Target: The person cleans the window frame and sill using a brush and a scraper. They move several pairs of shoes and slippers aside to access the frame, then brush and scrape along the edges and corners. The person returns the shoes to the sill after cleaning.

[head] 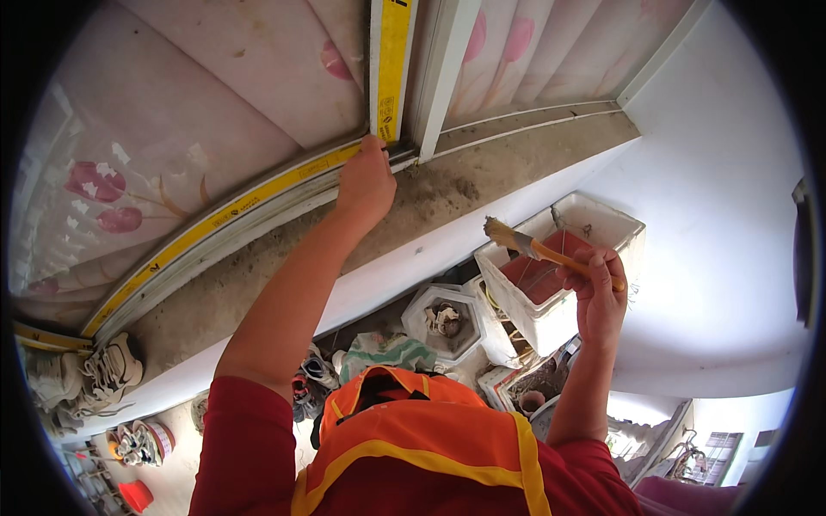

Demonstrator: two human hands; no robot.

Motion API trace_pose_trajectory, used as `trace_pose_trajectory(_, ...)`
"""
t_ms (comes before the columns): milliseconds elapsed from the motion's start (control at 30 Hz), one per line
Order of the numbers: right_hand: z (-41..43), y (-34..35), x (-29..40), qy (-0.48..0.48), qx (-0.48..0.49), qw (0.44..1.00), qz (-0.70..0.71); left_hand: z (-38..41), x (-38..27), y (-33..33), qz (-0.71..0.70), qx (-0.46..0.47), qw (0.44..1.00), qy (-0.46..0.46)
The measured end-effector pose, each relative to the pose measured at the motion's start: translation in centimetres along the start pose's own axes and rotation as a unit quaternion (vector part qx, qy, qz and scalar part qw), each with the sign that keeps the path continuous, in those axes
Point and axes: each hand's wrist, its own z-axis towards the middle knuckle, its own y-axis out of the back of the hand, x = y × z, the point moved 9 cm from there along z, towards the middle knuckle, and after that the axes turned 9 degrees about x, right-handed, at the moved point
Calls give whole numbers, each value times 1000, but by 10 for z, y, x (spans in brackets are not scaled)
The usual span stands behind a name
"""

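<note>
My left hand (368,180) is at the lower corner of a sliding window frame (389,71), its fingers bunched against yellow printed tape (258,201) on the frame. A small dark tip shows beside those fingers; whether they hold something cannot be told. My right hand (597,284) grips the wooden handle of a paintbrush (529,246), raised in front of the white wall and clear of the window. The brush's bristles are splayed and point left. Behind the glass hangs a pale pink curtain with tulips (232,77). A dusty windowsill (452,187) runs below the frame.
Below the sill stand white foam boxes (555,309), one with a red inside, a hexagonal planter (445,351) and a green and white bag (387,353). Worn shoes (111,371) sit at the sill's left end. A red bowl (135,496) is at the lower left.
</note>
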Motion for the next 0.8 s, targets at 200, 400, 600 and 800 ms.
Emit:
trace_pose_trajectory(200, -7, 8, -3, -16, -29, 999, -2, 7, 37, -19, -188, 76, 966, 158)
trace_pose_trajectory(400, -6, 9, -1, -7, -25, 1000, -3, 3, 21, 12, -103, 129, 984, 61)
trace_pose_trajectory(600, -3, 4, -4, -6, -15, 1000, -2, -8, -8, 36, 36, 87, 996, 5)
trace_pose_trajectory(800, -4, 0, -9, -13, 1, 1000, -1, 6, 17, 16, -14, 82, 991, 109)
